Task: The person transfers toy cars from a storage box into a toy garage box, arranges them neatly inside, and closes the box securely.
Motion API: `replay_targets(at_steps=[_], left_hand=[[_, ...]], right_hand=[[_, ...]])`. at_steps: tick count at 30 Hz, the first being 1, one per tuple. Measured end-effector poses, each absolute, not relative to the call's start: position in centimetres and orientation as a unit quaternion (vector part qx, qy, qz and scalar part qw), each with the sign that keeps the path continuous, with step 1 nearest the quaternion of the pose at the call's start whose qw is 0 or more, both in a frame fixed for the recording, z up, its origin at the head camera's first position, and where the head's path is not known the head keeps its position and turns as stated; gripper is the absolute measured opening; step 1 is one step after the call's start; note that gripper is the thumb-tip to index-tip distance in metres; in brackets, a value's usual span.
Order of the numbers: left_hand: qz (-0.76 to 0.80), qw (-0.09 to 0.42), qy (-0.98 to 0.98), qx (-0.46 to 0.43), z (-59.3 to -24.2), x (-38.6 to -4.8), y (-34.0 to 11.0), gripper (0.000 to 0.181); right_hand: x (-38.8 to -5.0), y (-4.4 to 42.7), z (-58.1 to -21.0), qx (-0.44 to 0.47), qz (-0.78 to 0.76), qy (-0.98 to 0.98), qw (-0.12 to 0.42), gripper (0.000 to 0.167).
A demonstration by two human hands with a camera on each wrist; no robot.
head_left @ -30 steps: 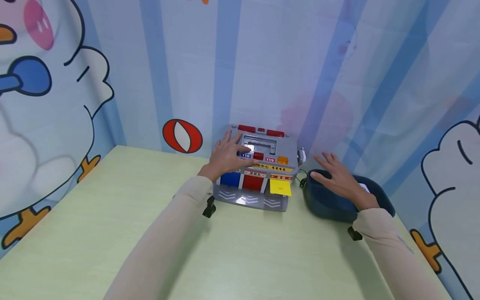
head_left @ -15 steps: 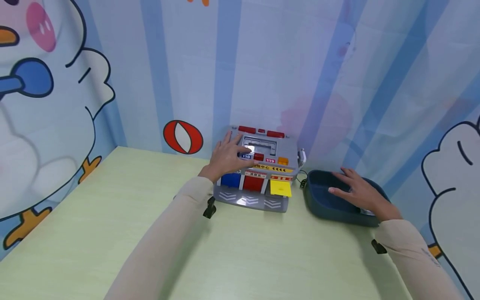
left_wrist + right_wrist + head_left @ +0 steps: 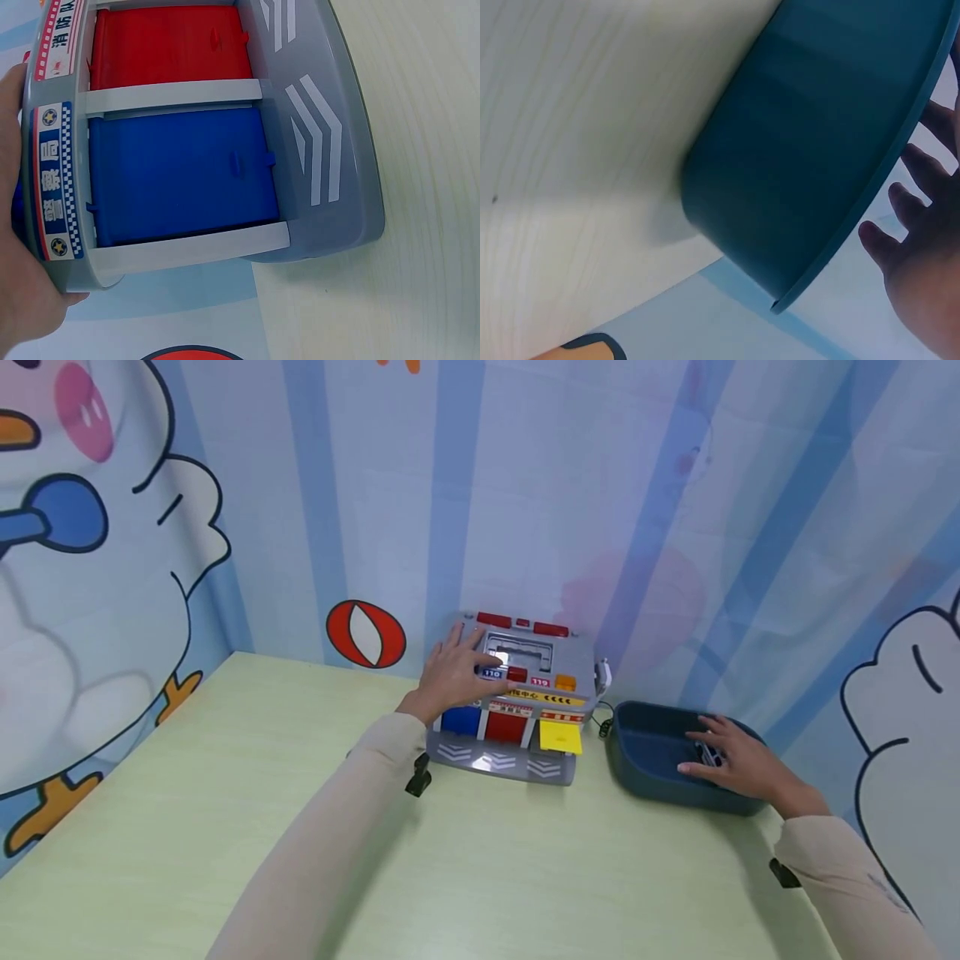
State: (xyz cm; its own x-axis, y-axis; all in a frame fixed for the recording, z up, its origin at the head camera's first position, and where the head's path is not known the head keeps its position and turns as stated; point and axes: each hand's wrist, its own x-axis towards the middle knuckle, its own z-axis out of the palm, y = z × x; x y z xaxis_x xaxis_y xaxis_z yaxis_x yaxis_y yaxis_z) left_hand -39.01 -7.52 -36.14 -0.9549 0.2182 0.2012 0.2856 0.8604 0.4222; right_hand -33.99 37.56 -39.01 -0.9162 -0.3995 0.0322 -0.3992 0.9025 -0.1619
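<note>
Striped backdrop (image 3: 517, 502), table (image 3: 495, 860) — left hand (image 3: 450, 675) splayed on toy (image 3: 534, 696); right hand (image 3: 738, 764) loose over bin (image 3: 663, 785)

Soft, even light fills the head view, with pale sheen on the table (image 3: 510, 868), small glare spots on the toy station (image 3: 521, 714) and faint shadows beside the sleeves (image 3: 322, 835), while the right wrist view looks dimmer.

A pale wood-grained table (image 3: 187, 785) spreads before you, with a blue-striped backdrop (image 3: 382, 485) on its far side. White cartoon figures (image 3: 90, 602) show at your left and right
</note>
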Motion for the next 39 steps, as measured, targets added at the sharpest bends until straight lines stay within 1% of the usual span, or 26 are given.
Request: replay_targets(at_steps=[9, 16, 19, 34, 39], left_hand=[[-0.23, 0.075, -0.962, -0.128, -36.3, -39.1, -7.6, 0.067], [-0.228, 0.073, -0.963, -0.125, -36.3, -39.1, -7.5, 0.067], [-0.227, 0.073, -0.963, -0.125, -36.3, -39.1, -7.5, 0.066], [-0.226, 0.072, -0.963, -0.124, -36.2, -39.1, -7.5, 0.066], [-0.229, 0.072, -0.963, -0.124, -36.3, -39.1, -7.5, 0.066]], right_hand=[[-34.6, 38.4, -39.4, -0.216, -0.051, 0.975, 0.016, 0.074], [-35.1, 38.5, -38.8, -0.226, -0.024, 0.973, 0.042, 0.061], [-35.3, 38.7, -38.6, -0.221, -0.004, 0.974, 0.05, 0.058], [-35.7, 39.6, -39.0, -0.197, 0.071, 0.976, 0.055, 0.064], [-35.7, 39.8, -39.2, -0.204, 0.084, 0.974, 0.043, 0.065]])
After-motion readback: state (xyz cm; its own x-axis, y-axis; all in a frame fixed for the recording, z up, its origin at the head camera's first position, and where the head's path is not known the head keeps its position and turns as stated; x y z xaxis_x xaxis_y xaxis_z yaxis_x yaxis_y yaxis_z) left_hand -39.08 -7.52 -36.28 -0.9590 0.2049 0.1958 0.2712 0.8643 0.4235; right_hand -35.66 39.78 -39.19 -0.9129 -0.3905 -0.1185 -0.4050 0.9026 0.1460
